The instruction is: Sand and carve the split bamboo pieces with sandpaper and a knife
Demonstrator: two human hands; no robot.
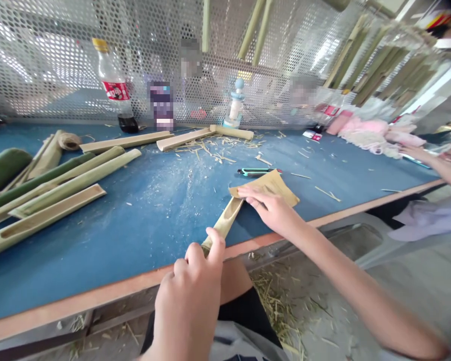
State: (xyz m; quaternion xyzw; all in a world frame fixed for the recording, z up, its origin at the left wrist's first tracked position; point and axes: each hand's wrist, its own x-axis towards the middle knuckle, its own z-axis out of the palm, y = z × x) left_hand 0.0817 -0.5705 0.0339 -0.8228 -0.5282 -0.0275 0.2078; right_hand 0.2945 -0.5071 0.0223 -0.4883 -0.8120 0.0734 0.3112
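My left hand (191, 291) is closed around the near end of a hollowed bamboo piece (225, 220) at the table's front edge. The bamboo points away from me, and its open channel faces up. My right hand (268, 205) presses a tan sheet of sandpaper (280, 188) against the bamboo's far end, fingers on top and part of the sheet under the palm. Whether the thumb grips the sheet from below is hidden. Just beyond the sheet lies a black and teal utility knife (253, 172).
Several split bamboo pieces (78, 180) and a roll of twine (69, 141) lie at the left. A cola bottle (115, 90) stands at the back by a perforated metal screen (135, 30). Shavings (210, 150) litter the blue table (154, 220). Another person's arm (439, 165) rests at the right.
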